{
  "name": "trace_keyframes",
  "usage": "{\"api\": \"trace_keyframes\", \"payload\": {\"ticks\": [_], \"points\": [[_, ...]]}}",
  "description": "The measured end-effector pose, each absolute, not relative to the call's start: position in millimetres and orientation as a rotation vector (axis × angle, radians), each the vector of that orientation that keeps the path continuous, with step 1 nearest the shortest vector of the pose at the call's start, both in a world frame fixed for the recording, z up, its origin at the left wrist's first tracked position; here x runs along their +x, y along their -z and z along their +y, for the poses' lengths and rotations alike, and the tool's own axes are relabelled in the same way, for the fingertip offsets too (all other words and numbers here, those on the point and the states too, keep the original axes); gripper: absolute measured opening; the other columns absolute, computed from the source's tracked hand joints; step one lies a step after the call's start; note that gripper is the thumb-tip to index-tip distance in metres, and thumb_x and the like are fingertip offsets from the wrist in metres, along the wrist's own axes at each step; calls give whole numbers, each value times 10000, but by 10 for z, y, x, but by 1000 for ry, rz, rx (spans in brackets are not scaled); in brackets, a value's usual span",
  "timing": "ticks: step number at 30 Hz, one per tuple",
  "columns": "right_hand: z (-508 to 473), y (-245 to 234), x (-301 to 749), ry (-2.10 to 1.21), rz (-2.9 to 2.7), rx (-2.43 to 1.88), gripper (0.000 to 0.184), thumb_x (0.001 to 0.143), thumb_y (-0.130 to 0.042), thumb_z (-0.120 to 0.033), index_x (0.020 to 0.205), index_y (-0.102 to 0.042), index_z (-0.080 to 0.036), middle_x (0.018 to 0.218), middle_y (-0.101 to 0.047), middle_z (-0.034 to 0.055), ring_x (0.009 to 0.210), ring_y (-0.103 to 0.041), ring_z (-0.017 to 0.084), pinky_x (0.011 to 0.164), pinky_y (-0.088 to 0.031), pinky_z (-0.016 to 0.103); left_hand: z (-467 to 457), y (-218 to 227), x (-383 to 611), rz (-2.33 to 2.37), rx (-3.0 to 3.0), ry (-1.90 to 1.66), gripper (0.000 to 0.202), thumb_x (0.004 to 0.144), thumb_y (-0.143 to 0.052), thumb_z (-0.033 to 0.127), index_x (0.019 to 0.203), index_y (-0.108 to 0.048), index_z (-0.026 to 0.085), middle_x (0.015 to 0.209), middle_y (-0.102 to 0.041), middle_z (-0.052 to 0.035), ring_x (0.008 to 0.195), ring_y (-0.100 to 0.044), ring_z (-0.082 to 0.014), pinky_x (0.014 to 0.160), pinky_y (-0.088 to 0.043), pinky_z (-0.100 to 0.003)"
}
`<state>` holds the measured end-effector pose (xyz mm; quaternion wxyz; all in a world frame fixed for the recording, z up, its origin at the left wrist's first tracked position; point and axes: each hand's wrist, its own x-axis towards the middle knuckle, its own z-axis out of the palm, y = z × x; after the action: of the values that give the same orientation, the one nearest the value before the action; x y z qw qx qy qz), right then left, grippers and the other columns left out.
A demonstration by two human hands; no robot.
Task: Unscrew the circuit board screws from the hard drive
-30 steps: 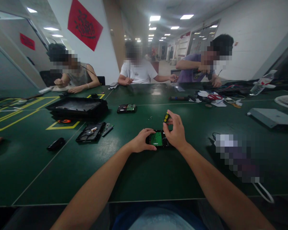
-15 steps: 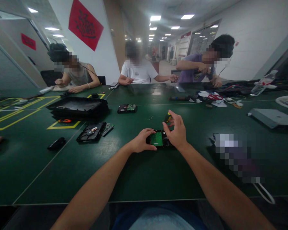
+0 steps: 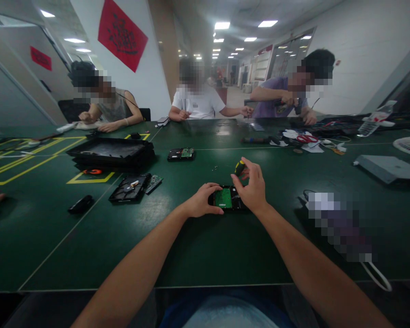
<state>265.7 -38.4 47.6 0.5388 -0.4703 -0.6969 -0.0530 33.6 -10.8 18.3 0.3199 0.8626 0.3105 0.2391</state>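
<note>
Now, screwdriver (image 3: 239, 167): its handle shows a different face than half a second ago, seemingly turned; tip hidden from view.
Right hand (image 3: 253, 187): pinches that handle above the drive's right part.
Left hand (image 3: 202, 200): clasps the left end.
Drive (image 3: 223, 198): on the table (image 3: 218, 255), between both hands.

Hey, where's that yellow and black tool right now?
In the head view, just right of centre: the right hand holds the yellow-and-black tool, which shows just above the green-boarded device that the left hand grips.
</note>
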Motion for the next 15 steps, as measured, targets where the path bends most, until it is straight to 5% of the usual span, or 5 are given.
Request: {"api": "trace_keyframes", "payload": {"ticks": [15], "points": [[-384, -471, 2640, 110, -1664, -1092, 646, 944, -595, -214, 1537, -353, -305, 1306, -556, 118, 934, -652, 226, 863, -628, 482, -116, -184, 341, 819, 2268, -626, 866, 678, -909, 494, 1424, -561, 224, 1481, -484, -147, 1393, -470, -354, 1203, -381, -519]]}}
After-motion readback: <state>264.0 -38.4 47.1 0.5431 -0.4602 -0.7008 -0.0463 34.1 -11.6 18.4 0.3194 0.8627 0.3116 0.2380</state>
